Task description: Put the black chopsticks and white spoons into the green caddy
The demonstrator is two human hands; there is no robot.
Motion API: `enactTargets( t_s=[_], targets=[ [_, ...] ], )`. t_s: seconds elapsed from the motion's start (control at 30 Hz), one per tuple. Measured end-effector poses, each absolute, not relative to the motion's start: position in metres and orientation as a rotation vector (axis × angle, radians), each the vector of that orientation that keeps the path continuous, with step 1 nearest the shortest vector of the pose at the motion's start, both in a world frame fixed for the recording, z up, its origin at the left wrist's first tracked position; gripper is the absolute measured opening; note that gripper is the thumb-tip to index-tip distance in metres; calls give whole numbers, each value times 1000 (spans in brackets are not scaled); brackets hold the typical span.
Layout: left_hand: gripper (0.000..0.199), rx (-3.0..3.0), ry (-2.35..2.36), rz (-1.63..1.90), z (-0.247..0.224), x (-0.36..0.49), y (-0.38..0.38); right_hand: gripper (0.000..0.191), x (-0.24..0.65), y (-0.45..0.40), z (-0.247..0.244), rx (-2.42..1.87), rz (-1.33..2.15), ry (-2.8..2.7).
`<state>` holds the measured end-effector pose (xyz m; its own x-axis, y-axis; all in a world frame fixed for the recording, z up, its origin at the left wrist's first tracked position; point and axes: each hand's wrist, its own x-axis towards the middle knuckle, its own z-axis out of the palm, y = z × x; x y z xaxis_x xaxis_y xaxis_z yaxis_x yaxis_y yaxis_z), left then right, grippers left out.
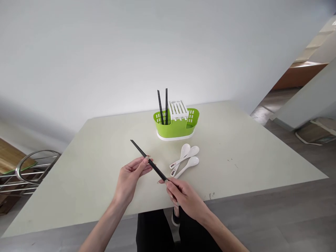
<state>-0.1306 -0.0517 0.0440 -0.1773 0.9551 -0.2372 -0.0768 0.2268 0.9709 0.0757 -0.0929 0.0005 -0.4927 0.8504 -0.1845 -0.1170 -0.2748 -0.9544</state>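
Pale wall [105, 52] rises behind a light table [249, 150], with grey floor [275, 217] showing along its near edge. At far left, a metal frame [18, 172] stands on the floor beside the table, near a wooden board [13, 155].

Moving right, the person's left hand [130, 175] pinches the black chopsticks [156, 170] around their middle between thumb and fingers. They lie close together on a slant above the table, in front of the basket, thin tips up to the left. Dark trousers [154, 231] show below the table edge.

Green and further back, the basket [170, 132] sits on a white base [175, 139]. Its left part holds standing chopsticks [166, 105]; a slotted white rack [179, 111] tops its middle. Nearer, three white spoons [193, 161] lie overlapping, bowls to the right. Just beside them, the right hand [187, 196] is closed around the lower end of the chopsticks. Dark stains [211, 196] mark the table's near edge to its right.
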Motion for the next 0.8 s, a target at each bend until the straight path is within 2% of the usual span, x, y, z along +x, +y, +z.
enactTargets(
  t_s=[0.33,0.6,0.8],
  targets=[
    [47,1076,1562,1098,70,-137,-48,66,95,-94,8,-963,1917,-1314],
    [39,1146,1532,1042,78,-129,-41,63,103,-89,9,-944,1940,-1247],
    [45,1206,1560,1223,99,-127,-10,60,116,-75,11,-888,1783,-1286]
  ],
)
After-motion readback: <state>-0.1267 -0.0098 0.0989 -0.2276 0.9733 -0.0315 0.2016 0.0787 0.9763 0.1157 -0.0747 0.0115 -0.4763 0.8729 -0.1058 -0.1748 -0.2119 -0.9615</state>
